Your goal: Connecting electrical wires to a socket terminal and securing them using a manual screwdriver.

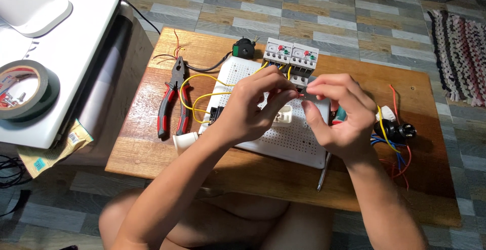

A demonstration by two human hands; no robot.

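While both hands meet above the white perforated plastic board [283, 143], left hand [250, 105] and right hand [339, 116] pinch a thin red wire [302, 95] between fingertips, holding its end steady; red-handled pliers [172, 100] lie beyond the left hand.

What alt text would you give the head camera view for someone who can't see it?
Two hands, left hand and right hand, pinch a thin red wire between them above a white perforated board on a low wooden table. Pliers lie left of the board; two relays sit at its far edge.
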